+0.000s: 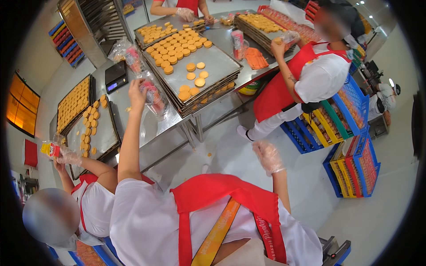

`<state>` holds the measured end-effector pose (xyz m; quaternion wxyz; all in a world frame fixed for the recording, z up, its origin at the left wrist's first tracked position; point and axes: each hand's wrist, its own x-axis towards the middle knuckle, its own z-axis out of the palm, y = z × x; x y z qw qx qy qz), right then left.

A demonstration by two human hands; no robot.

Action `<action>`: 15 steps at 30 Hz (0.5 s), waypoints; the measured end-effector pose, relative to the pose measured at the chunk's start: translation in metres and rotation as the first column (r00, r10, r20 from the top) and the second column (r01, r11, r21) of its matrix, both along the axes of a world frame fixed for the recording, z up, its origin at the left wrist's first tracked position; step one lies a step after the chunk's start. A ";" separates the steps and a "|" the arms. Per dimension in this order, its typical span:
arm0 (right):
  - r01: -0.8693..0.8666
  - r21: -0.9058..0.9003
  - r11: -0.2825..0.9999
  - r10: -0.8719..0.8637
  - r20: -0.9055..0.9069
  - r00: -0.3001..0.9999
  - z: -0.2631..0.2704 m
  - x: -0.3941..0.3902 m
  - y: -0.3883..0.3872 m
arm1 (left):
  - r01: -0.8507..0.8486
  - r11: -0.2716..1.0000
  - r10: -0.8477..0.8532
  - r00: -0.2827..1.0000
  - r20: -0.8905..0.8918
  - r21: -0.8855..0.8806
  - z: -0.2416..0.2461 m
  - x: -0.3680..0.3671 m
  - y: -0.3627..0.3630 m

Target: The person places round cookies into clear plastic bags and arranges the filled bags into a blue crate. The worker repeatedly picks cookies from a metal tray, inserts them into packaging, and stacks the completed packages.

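Observation:
My left hand (137, 91), bare, reaches to a stack of clear plastic bags with red print (154, 96) on the steel table; its fingers touch the top bag, and whether they pinch it is unclear. My right hand (269, 158), in a clear plastic glove, hangs over the floor with its fingers curled; nothing shows in it. Right of the bags stands a stack of metal baking trays (219, 68), the top one bearing rows of round golden cookies (173, 50) and several loose ones. A black digital scale (116, 73) lies beyond my left hand.
Two cookie trays (114, 133) lie at left, near a co-worker holding a labelled bag (51, 149). Another co-worker stands at right by an orange cloth (255, 58); a third is across the steel table (159, 128). Filled plastic crates (352, 166) stand on the floor at right.

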<state>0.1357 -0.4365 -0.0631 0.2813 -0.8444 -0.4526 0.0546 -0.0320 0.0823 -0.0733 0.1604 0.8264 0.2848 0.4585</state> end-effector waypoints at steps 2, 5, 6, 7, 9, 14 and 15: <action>-0.020 0.006 1.000 0.020 0.000 1.000 0.017 0.028 0.030 | 0.011 0.999 -0.011 1.000 -0.005 -0.043 0.013 -0.009 0.005; -0.168 0.146 0.975 0.159 0.072 0.985 0.040 0.063 0.086 | -0.011 0.993 0.005 0.998 -0.057 -0.114 0.023 -0.017 0.008; -0.240 0.212 0.947 0.219 0.120 0.968 0.048 0.075 0.107 | -0.020 0.994 0.014 0.998 -0.062 -0.108 0.025 -0.019 0.008; -0.289 0.226 0.930 0.264 0.135 0.955 0.056 0.084 0.130 | -0.027 0.994 0.021 0.998 -0.067 -0.101 0.028 -0.016 0.008; -0.395 0.245 0.885 0.364 0.164 0.917 0.071 0.096 0.176 | -0.107 0.991 0.101 0.992 -0.076 -0.081 0.034 -0.013 0.002; -0.647 0.288 0.706 0.596 0.253 0.763 0.092 0.135 0.266 | -0.192 0.981 0.192 0.981 0.000 -0.004 0.055 -0.002 -0.032; -0.664 0.328 0.671 0.614 0.255 0.747 0.096 0.142 0.280 | -0.229 0.973 0.229 0.973 0.033 0.022 0.071 -0.001 -0.044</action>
